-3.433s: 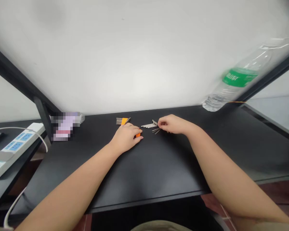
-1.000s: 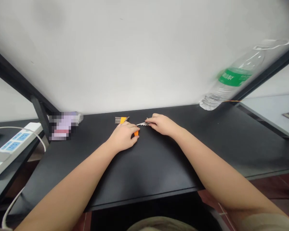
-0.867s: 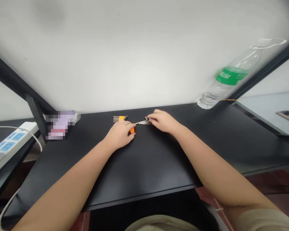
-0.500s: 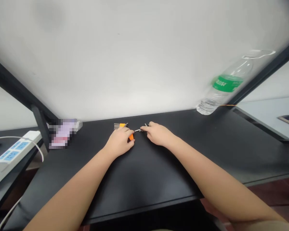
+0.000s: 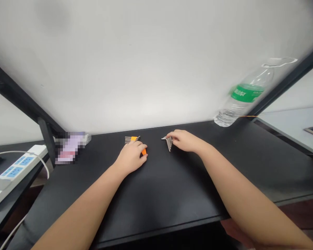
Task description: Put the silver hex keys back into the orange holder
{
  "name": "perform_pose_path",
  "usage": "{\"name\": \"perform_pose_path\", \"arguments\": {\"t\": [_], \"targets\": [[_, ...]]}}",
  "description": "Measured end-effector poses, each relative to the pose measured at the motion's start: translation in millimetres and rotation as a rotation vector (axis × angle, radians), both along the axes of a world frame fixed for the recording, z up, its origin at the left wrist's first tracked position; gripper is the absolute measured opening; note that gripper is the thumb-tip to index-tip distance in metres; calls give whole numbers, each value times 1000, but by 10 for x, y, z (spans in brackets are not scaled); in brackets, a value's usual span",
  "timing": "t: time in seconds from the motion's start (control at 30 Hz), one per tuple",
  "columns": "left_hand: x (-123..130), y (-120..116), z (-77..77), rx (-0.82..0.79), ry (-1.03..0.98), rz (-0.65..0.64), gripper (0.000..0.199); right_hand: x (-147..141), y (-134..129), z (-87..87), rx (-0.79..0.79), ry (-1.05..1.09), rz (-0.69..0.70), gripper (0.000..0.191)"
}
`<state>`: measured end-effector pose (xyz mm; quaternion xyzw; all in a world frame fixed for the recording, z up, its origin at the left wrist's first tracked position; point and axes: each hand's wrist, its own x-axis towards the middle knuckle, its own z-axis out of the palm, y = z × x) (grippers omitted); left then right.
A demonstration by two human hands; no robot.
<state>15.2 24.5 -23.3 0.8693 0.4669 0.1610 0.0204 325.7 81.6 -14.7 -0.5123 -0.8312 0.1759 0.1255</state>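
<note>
1. L-shaped metal keys [image 5: 169,143] lie fanned on the black surface [image 5: 156,194], right of centre, under the right hand's fingertips; short arms point left, long arms towards the person.
2. Right hand [image 5: 184,140]: fingertips touch the keys near their bends; cannot tell if the grip is clamped on them.
3. Left hand [image 5: 131,156]: grip closed on an orange piece [image 5: 144,151], thumb and fingers on either side.
4. Orange holder [image 5: 134,138] with metal rods sits just beyond the left hand, partly hidden by it.
5. Writing: green label [image 5: 247,93] on the clear bottle [image 5: 237,105], white characters, last two seem to be 山泉; smaller print unreadable. Purple packet [image 5: 70,146] is pixelated, no text legible.
6. Versus half a second ago: keys have turned from pointing at the left hand to pointing at the person; right hand has shifted right, widening the gap between hands. Left hand stays on the orange piece.
</note>
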Motion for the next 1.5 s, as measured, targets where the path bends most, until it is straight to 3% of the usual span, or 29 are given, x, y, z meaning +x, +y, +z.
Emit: {"name": "perform_pose_path", "arguments": {"t": [0.03, 0.1, 0.17, 0.33, 0.53, 0.73, 0.9, 1.03, 1.2, 1.37, 1.5], "targets": [[1, 1, 0, 1, -1, -2, 31, -1, 20, -13, 10, -3, -91, 33], [5, 6, -1, 4, -2, -6, 30, -31, 56, -52, 19, -27, -232, 50], [8, 13, -3, 5, 0, -10, 30, -87, 89, -100, 13, -62, -263, 63], [13, 19, -5, -1, -6, -5, 37, -225, 111, -175, 6, -79, -188, 34], [62, -27, 44, -25, -56, -42, 42, -295, -20, -133, 27, -29, -92, 36], [76, -39, 46, -50, -66, -48, 42, -154, -16, -28, 19, 28, -183, 19], [75, -39, 22, -45, -96, -37, 41, -80, -5, 28, 32, 20, -163, 16], [93, -51, 39, -53, -108, -26, 38, -222, -118, 49, -3, 1, -73, 8], [105, -61, 64, -61, -103, -1, 38, -418, -261, 64, -53, -98, -67, 11], [105, -62, 52, -67, -102, -4, 39, -549, -368, 67, 68, -178, -58, 5], [112, -55, 48, -75, -127, 12, 39, -653, -424, 64, 59, -250, -77, 5]]}}
